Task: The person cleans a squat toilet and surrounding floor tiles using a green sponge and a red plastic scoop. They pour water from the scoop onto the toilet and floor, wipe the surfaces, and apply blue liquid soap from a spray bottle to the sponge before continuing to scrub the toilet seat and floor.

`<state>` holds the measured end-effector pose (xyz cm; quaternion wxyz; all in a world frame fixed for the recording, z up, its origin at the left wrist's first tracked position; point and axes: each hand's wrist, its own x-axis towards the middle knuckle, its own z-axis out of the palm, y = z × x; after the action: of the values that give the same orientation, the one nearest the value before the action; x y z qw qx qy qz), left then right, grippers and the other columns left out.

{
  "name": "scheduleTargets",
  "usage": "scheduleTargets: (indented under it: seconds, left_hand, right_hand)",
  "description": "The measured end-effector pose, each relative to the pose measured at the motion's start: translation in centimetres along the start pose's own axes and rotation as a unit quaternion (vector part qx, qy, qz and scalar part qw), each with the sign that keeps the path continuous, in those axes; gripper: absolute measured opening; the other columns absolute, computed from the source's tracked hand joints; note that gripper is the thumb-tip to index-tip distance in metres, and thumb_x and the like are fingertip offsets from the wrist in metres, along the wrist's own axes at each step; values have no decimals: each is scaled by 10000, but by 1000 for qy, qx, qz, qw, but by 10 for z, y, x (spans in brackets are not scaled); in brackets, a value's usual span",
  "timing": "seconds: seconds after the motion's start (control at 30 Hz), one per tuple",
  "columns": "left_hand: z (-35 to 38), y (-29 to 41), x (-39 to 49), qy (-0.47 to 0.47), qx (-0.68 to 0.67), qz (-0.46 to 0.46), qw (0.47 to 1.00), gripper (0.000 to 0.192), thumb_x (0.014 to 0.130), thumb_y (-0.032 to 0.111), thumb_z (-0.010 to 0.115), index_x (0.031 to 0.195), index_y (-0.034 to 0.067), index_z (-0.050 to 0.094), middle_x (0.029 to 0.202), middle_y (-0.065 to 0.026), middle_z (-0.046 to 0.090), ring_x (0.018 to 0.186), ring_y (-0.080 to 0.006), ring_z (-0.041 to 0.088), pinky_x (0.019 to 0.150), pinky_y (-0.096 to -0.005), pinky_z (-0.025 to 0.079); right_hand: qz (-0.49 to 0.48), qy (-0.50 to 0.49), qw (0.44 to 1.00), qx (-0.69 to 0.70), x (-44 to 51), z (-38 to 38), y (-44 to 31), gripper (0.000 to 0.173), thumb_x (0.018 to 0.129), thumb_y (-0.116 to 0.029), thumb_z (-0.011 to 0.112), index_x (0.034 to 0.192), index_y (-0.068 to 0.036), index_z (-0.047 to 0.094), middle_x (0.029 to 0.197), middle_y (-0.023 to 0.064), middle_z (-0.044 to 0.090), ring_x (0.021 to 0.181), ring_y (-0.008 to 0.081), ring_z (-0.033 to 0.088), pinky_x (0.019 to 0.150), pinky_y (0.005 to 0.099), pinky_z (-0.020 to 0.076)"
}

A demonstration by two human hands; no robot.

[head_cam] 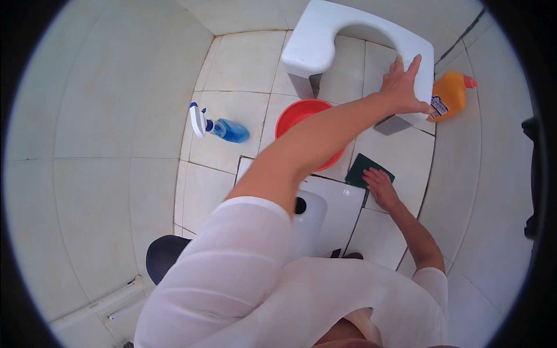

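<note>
My left arm reaches across to a white plastic squatting stool (307,41) with a curved cutout. On its right end lies my left hand (402,89), fingers spread and thumb near the front corner. Lower down, my right hand (382,187) presses its fingers onto a dark green scouring pad (361,170), which lies flat on the tiled floor. A red plastic basin (289,115) stands beneath my left forearm, which hides part of it. Between the basin and my body is a white squat toilet pan (315,213) with a dark drain hole, partly covered by my arm.
On the left stands a spray bottle (230,130) of blue liquid with a white trigger head. An orange bottle (450,98) with a red cap is by the right wall, next to the stool. Tiled walls (100,108) enclose the floor closely. A white pipe (95,304) runs along the lower left.
</note>
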<state>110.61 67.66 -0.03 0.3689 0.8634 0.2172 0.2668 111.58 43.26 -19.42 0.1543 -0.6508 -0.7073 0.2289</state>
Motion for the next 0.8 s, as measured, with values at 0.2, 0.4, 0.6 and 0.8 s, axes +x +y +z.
scheduleTargets:
  seconds: [0.2, 0.4, 0.6, 0.8]
  left_hand:
    - [-99, -27, -130, -109, -69, 194, 973, 414, 756, 165, 658, 1147, 64, 562, 1081, -134, 583, 974, -303, 567, 789, -371, 470]
    - [-242, -96, -292, -238, 69, -244, 938, 231, 729, 178, 717, 889, 20, 663, 668, -69, 642, 603, -170, 615, 600, -281, 492]
    - [-285, -167, -321, -38, 72, -337, 938, 1051, 587, 436, 854, 1352, -32, 305, 1249, -212, 488, 1131, -254, 504, 970, -367, 406]
    - [-272, -215, -297, 109, -49, -326, 938, 915, 593, 316, 885, 1293, -20, 401, 1114, -103, 551, 1043, -177, 537, 910, -331, 447]
  right_hand:
    - [-4, 1, 1000, -30, 1, 1, 1, 327, 826, -86, 575, 1153, -74, 585, 1327, 74, 499, 1275, 262, 405, 1071, 428, 284]
    - [8, -2, 999, -54, 7, -2, -5, 311, 843, -91, 569, 1153, -68, 585, 1308, 79, 517, 1245, 267, 437, 1025, 422, 332]
    - [45, -10, 997, -60, 29, -4, -20, 304, 853, -88, 553, 1153, -54, 584, 1293, 92, 529, 1213, 286, 463, 1010, 397, 356]
    - [77, -22, 994, -69, 39, -6, -31, 300, 841, -98, 561, 1133, -38, 593, 1263, 120, 547, 1186, 315, 483, 1004, 390, 383]
